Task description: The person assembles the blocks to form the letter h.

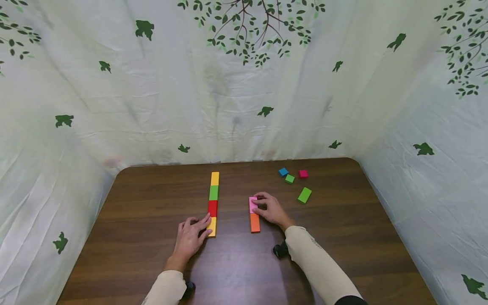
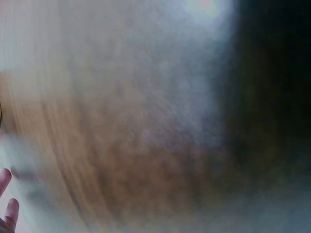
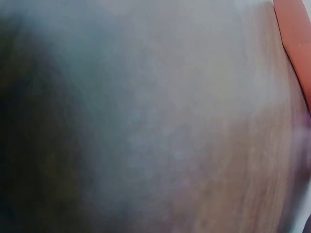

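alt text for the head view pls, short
Right hand holds a pink block at the far end of an orange block; left hand touches a four-block row on a wooden table.

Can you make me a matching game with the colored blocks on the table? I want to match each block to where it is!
Blocks:
1. pink block
2. orange block
3. blue block
4. nearest yellow block

Places:
A. far side of the table, beside a small green block
B. near end of the long four-block row, touched by the left hand
C. held by the right hand
D. right behind the pink block, closer to the person

Pairs: 1-C, 2-D, 3-A, 4-B
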Demonstrator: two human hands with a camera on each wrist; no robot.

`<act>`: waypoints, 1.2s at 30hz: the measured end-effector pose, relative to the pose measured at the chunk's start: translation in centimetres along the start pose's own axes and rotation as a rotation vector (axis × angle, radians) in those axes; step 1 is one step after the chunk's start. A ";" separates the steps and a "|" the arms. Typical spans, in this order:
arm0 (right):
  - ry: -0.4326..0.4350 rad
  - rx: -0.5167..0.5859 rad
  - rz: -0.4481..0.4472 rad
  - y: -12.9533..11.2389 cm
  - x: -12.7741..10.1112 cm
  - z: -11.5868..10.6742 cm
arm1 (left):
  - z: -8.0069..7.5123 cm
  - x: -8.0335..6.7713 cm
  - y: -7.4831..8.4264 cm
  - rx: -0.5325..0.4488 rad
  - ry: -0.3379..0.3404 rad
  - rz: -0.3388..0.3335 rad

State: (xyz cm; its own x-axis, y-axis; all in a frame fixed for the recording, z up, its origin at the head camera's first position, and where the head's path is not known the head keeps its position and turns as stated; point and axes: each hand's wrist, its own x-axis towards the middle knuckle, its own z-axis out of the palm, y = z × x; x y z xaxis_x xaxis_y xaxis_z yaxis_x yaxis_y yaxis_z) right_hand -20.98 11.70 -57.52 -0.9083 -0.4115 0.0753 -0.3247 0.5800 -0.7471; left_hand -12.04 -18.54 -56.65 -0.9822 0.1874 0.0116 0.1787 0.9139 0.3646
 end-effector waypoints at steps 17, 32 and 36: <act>0.011 0.008 -0.007 0.3 -0.1 0.1 | 0.0 -0.1 0.0 0.000 0.023 0.024; 0.056 0.058 0.010 0.4 -0.3 0.2 | 0.1 -0.1 -0.1 0.009 0.023 0.022; 0.082 0.090 0.032 0.6 -0.4 0.2 | 0.1 -0.1 -0.1 0.012 0.022 0.024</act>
State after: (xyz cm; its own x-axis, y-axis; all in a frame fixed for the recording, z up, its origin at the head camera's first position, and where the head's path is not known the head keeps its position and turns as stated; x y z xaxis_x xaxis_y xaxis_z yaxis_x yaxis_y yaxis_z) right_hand -20.77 12.08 -58.13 -0.9374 -0.3332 0.1016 -0.2740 0.5249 -0.8059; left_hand -11.96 -18.61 -56.78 -0.9787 0.2014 0.0403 0.2025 0.9137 0.3524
